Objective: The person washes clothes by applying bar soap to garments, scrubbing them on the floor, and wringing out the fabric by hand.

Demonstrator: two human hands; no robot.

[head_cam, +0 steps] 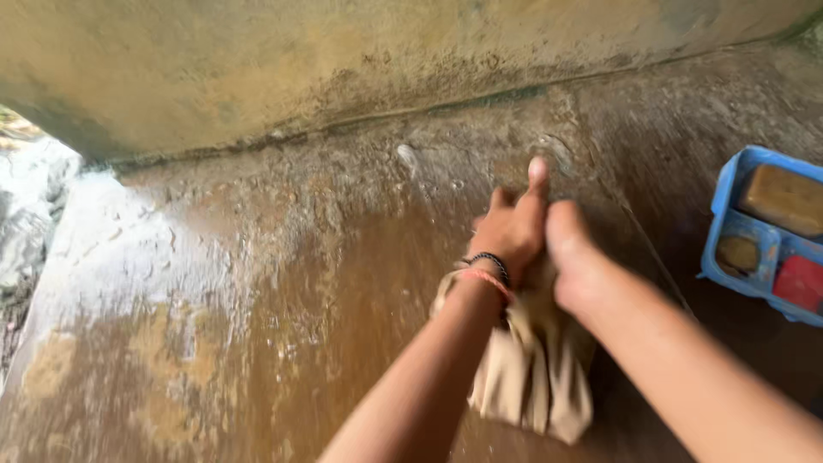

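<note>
Nearest the camera, both forearms enter from the lower edge and converge on a beige cloth [533, 377], which lies bunched and wet on the slab [257, 300] just right of centre. The cloth's lower folds hang toward the camera; its upper end is hidden under the hands.

Left hand [512, 227]: closed around the upper end of the cloth, knuckles up, with one finger extended forward past the fist. Two bands (one black, one orange) sit at the wrist [490, 273].

Right hand [576, 257]: pressed against the left hand and onto the cloth. It appears closed on the fabric, but its fingers are hidden behind the wrist and the frame is motion-blurred there, so the grip is a judgement.

Progress, as judged: the cloth is soaked and gathered and the slab is wet, with pale streaks at left that look like suds, so washing is under way. No rinsed or wrung result is visible, and these steps appear to be outstanding.

To the right, well apart from the hands, a blue tray [729, 201] holds a tan soap bar [784, 199], a smaller brown lump [737, 253] and a red item [799, 283].

Farthest, a stained wall [343, 60] meets the slab along a dark seam
</note>
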